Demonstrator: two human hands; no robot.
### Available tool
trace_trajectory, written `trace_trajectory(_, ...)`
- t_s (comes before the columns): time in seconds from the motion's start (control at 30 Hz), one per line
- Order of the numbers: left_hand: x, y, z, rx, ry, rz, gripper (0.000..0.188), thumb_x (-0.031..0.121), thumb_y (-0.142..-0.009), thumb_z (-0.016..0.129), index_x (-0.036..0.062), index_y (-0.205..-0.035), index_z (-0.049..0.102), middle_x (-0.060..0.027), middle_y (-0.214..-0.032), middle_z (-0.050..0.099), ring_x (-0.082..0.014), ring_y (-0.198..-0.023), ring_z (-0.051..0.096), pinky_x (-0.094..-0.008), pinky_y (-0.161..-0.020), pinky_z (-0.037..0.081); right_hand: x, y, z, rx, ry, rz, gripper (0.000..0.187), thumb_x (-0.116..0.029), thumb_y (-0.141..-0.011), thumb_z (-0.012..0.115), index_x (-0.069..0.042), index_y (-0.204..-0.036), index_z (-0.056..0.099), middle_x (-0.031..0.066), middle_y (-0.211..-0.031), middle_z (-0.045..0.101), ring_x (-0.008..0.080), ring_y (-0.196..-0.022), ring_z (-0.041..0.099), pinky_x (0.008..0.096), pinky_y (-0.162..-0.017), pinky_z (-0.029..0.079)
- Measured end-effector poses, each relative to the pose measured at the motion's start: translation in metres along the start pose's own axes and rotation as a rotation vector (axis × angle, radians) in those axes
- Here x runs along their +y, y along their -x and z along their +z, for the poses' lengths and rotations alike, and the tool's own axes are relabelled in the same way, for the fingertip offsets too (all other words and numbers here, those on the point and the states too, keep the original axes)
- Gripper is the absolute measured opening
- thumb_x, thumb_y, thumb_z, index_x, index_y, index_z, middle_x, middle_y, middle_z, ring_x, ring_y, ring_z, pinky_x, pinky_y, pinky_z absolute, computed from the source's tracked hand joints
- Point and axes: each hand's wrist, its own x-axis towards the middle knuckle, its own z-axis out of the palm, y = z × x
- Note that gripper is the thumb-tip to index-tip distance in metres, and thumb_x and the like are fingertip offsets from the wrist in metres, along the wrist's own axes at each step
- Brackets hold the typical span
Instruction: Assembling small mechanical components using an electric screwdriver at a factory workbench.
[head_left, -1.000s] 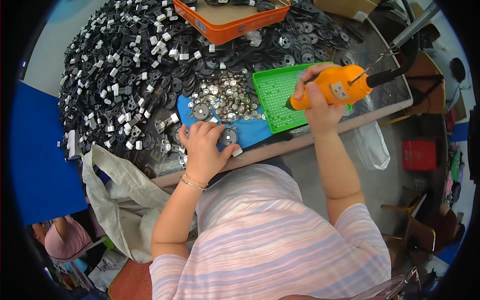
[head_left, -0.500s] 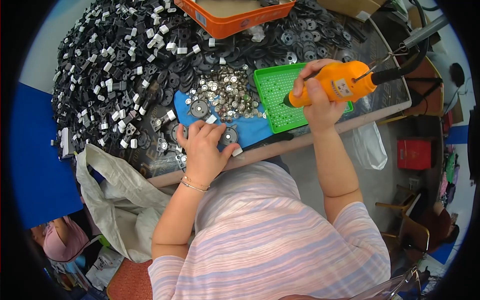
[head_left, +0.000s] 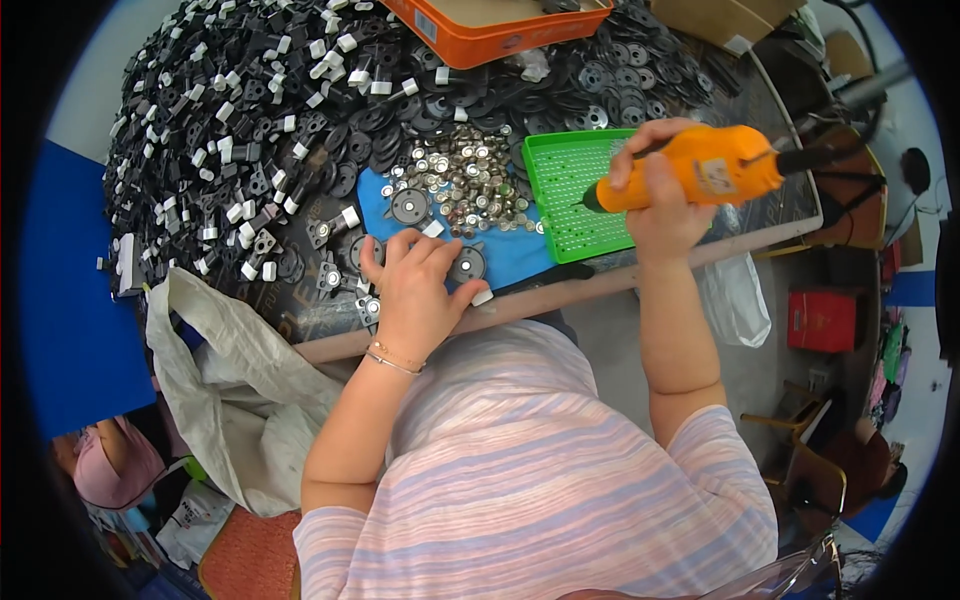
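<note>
My right hand [head_left: 672, 205] is wrapped round an orange electric screwdriver [head_left: 715, 170]. Its dark tip points left above the green perforated tray [head_left: 562, 225]. Near the table's front edge, my left hand [head_left: 412, 295] bends its fingers over a black round part [head_left: 467, 263], which shows between index finger and thumb. By the thumb tip is a white tab [head_left: 482, 297]; the fingers hide what lies beneath them. Just beyond that hand, another black disc [head_left: 409, 206] lies on a blue sheet [head_left: 515, 255], beside a pile of small shiny metal pieces [head_left: 470, 175].
A large heap of black parts with white tabs [head_left: 230, 130] covers the table's left and back. Behind stand an orange tin [head_left: 500, 42] and a cardboard box [head_left: 725, 20]. A pale sack [head_left: 235, 400] hangs at the left edge. The screwdriver's cable [head_left: 830, 155] runs off right.
The view has shifted slightly, so the table's things sit a little further right. The screwdriver stays over the tray, and my left hand keeps its place on the black part.
</note>
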Motion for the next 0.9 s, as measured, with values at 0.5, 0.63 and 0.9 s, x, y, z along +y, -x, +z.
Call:
trace_trajectory(0.5,-0.003,-0.001,0.001,-0.007,0.056,-0.005,0.042,0.032,-0.057,0.077,0.0104,-0.091,0.065,-0.0006,-0.088,0.059,-0.0218,-0.102,0.047,-0.0559,-0.097,0.015,0.014,0.024,0.079,-0.377,-0.061,-0.009,0.028,-0.002,-0.078,0.06,0.0,-0.099,0.042,0.0137,-0.087,0.05,0.0165,-0.061,0.055,0.0257,-0.056,0.047)
trace_trajectory(0.63,-0.004,-0.001,0.001,-0.015,0.054,-0.006,0.042,0.032,-0.057,0.077,0.0114,-0.091,0.065,-0.0001,-0.089,0.058,-0.0219,-0.102,0.047,-0.0565,-0.097,0.015,0.015,0.022,0.084,-0.42,-0.041,0.04,0.027,0.001,-0.076,0.059,-0.001,-0.097,0.042,0.0124,-0.085,0.05,0.0146,-0.06,0.054,0.0248,-0.056,0.046)
trace_trajectory(0.9,-0.005,-0.001,0.002,0.017,0.07,-0.021,0.04,0.032,-0.058,0.077,0.0122,-0.091,0.065,0.0002,-0.089,0.058,-0.0214,-0.102,0.047,-0.0558,-0.098,0.015,0.018,0.022,0.083,-0.546,0.024,0.052,0.027,0.003,-0.075,0.06,-0.001,-0.096,0.043,0.0108,-0.083,0.049,0.0124,-0.06,0.054,0.0221,-0.052,0.045)
